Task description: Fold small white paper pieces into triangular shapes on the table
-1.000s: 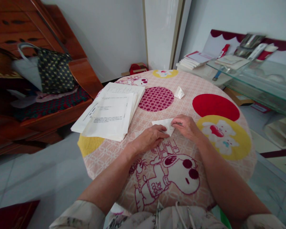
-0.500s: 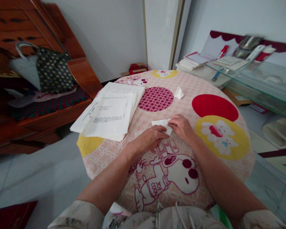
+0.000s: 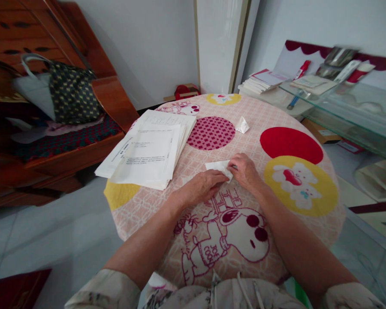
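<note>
A small piece of folded white paper (image 3: 217, 165) lies on the round table, between my two hands. My left hand (image 3: 204, 185) rests at its near left edge, the fingers together and pressed down on it. With thumb and fingertips my right hand (image 3: 244, 171) pinches the paper's right side. Both hands hide part of the paper, so its full outline does not show. Farther back stands a small folded white paper piece (image 3: 242, 125), pointed at the top. To the left is a stack of printed sheets (image 3: 148, 150).
A patterned tablecloth (image 3: 193, 223) covers the table. At the right, a glass shelf (image 3: 350, 105) stands close to the table edge, with books (image 3: 260, 82) behind. A wooden bench (image 3: 112, 103) with a dotted bag (image 3: 72, 92) is on the left.
My left fingers have shifted slightly right along the paper's near edge. The right hand keeps its pinch in almost the same place. The other things have not moved.
</note>
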`<state>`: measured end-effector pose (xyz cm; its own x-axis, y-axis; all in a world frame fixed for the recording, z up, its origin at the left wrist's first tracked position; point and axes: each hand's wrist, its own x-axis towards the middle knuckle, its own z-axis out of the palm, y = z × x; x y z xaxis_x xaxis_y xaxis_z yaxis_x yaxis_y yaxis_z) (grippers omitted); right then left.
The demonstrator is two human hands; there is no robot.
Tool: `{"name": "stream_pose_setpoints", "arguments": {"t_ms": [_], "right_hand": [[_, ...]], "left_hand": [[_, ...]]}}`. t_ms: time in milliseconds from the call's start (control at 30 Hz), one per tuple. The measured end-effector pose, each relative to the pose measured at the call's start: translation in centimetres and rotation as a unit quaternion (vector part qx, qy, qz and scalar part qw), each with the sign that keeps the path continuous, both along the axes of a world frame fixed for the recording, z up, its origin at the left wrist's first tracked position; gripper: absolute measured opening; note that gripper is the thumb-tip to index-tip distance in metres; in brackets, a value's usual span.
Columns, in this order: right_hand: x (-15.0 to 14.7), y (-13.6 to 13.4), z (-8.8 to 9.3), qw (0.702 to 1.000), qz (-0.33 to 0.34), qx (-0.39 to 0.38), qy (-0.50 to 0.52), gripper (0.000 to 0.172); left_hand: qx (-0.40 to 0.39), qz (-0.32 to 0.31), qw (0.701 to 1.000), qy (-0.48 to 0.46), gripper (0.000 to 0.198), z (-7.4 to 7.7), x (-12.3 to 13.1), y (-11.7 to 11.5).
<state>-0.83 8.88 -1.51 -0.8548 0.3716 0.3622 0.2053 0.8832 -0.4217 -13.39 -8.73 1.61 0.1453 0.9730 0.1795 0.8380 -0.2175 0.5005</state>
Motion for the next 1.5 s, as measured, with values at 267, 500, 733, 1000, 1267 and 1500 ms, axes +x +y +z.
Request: {"name": "stream_pose_setpoints", "arguments": {"t_ms": [267, 500, 733, 1000, 1267, 1500], "right_hand": [[-0.1, -0.1, 0.1, 1.000, 0.000, -0.001, -0.001, 0.016], [0.3, -0.2, 0.9, 0.998, -0.003, -0.046, 0.032, 0.019], [2.0, -0.5, 2.0, 0.985, 0.007, -0.156, 0.069, 0.029], [2.0, -1.1, 2.7, 0.980, 0.018, -0.180, -0.082, 0.010], [2.1, -1.7, 2.7, 0.976, 0.008, -0.195, -0.096, 0.013], [1.7, -2.3, 2.8, 0.975, -0.025, -0.191, -0.114, 0.007]], "left_hand": [[-0.005, -0.002, 0.999, 0.035, 0.037, -0.2, 0.4, 0.0], [0.002, 0.018, 1.000, 0.019, 0.036, 0.0, 0.3, 0.0], [0.055, 0.110, 0.992, -0.008, 0.035, -1.9, -0.5, 0.5], [0.073, 0.167, 0.983, -0.015, 0.039, -2.3, -0.4, 2.2], [-0.001, 0.171, 0.981, -0.096, 0.016, -0.7, -1.9, 2.1], [-0.026, 0.067, 0.981, -0.180, 0.023, -0.7, -3.8, 1.2]]}}
